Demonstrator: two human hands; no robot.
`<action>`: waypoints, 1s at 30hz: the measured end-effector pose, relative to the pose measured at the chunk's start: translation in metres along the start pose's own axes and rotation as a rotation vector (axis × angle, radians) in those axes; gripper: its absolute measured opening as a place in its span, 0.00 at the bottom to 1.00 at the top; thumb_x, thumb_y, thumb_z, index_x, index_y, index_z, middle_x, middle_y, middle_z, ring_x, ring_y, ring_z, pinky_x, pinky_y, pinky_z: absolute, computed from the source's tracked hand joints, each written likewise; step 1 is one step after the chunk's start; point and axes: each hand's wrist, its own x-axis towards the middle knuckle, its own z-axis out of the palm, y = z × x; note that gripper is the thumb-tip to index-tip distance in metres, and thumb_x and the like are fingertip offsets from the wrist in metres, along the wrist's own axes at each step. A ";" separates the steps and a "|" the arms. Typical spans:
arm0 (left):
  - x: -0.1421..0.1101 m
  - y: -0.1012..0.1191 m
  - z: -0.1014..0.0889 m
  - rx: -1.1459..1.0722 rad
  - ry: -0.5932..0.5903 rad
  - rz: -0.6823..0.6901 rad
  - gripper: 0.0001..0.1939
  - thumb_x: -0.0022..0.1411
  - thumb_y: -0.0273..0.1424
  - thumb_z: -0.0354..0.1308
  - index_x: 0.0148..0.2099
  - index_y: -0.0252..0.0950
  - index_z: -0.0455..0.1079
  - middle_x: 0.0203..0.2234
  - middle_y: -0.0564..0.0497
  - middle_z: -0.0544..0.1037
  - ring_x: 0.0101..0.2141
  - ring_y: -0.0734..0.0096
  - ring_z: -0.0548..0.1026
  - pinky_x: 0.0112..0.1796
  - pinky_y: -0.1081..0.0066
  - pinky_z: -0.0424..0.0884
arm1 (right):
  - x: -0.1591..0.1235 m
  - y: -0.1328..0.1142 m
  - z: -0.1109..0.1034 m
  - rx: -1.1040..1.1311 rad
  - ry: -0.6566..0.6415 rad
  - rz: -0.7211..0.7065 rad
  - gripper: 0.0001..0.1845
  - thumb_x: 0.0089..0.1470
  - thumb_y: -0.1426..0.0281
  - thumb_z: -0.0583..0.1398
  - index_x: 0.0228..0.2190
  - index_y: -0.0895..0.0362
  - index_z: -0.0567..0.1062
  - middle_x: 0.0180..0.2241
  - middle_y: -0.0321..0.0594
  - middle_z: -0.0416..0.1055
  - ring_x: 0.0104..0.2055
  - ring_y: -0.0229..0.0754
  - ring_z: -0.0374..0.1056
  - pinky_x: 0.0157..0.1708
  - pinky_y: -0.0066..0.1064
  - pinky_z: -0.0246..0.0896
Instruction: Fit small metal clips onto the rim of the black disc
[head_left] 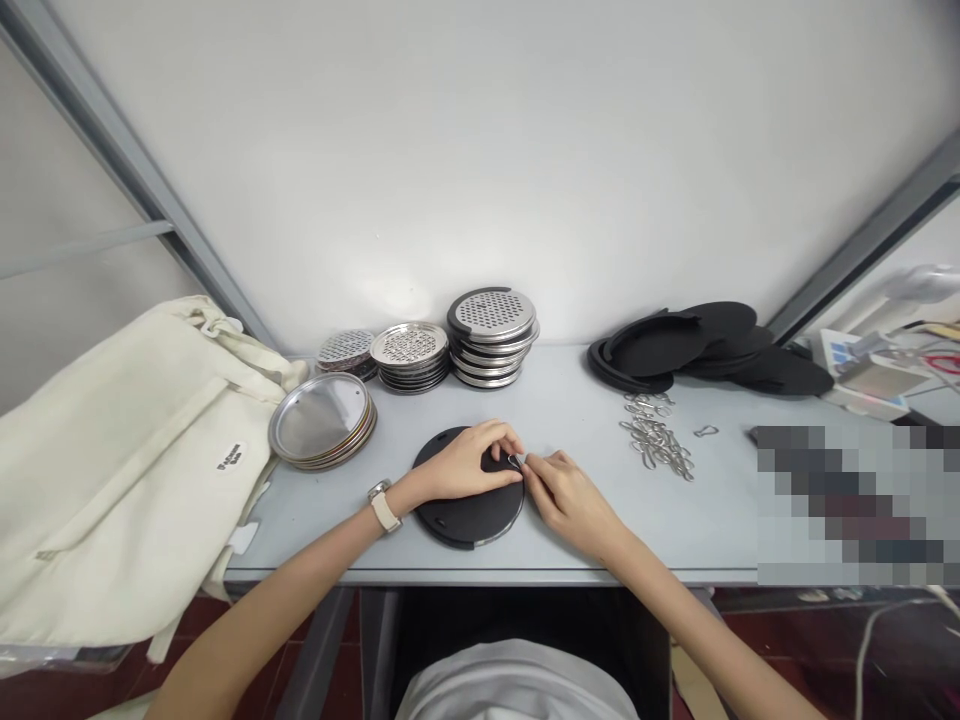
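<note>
A round black disc [480, 515] with a silver strip showing at its lower edge lies flat near the front of the table. My left hand [469, 462] rests across it and steadies it, fingers curled and thumb stretched to the right edge. Between that thumb and forefinger a small silver wire snap hook [514, 461] sits at the disc's right edge. The fingertips of my right hand [559, 492] are pinched together on the hook. How the hook joins the disc is hidden by my fingers.
Behind stand stacks of perforated metal discs [411, 345] and plain metal plates [319, 415]. Black covers [660, 345] and a pile of loose snap hooks [656, 440] lie to the right. A cream backpack [142, 450] overlaps the left edge; a wall [480, 150] closes the back.
</note>
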 end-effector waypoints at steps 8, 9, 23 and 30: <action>0.000 0.003 -0.001 0.042 0.009 0.013 0.10 0.55 0.27 0.60 0.41 0.36 0.66 0.36 0.52 0.71 0.34 0.73 0.68 0.39 0.71 0.66 | 0.003 0.000 0.001 -0.004 -0.012 -0.009 0.14 0.64 0.73 0.44 0.26 0.55 0.61 0.22 0.35 0.65 0.25 0.39 0.60 0.36 0.32 0.54; 0.000 0.003 -0.001 0.039 0.008 0.016 0.10 0.55 0.27 0.60 0.41 0.36 0.66 0.36 0.52 0.71 0.34 0.73 0.68 0.39 0.71 0.66 | 0.003 0.000 0.001 -0.004 -0.014 -0.008 0.14 0.64 0.73 0.44 0.27 0.55 0.61 0.22 0.35 0.65 0.25 0.39 0.60 0.36 0.32 0.54; 0.000 0.003 0.001 -0.033 -0.008 -0.013 0.10 0.55 0.25 0.60 0.40 0.36 0.66 0.35 0.53 0.73 0.34 0.75 0.70 0.38 0.73 0.66 | 0.001 0.002 0.001 0.024 0.004 0.008 0.14 0.61 0.73 0.48 0.23 0.55 0.63 0.20 0.35 0.64 0.25 0.39 0.59 0.34 0.32 0.54; 0.001 0.002 0.001 -0.055 -0.009 -0.016 0.09 0.55 0.25 0.60 0.39 0.36 0.66 0.33 0.53 0.73 0.33 0.75 0.70 0.38 0.74 0.66 | 0.001 -0.001 0.000 0.007 0.011 0.017 0.14 0.60 0.73 0.49 0.22 0.55 0.62 0.19 0.35 0.63 0.25 0.39 0.59 0.33 0.31 0.53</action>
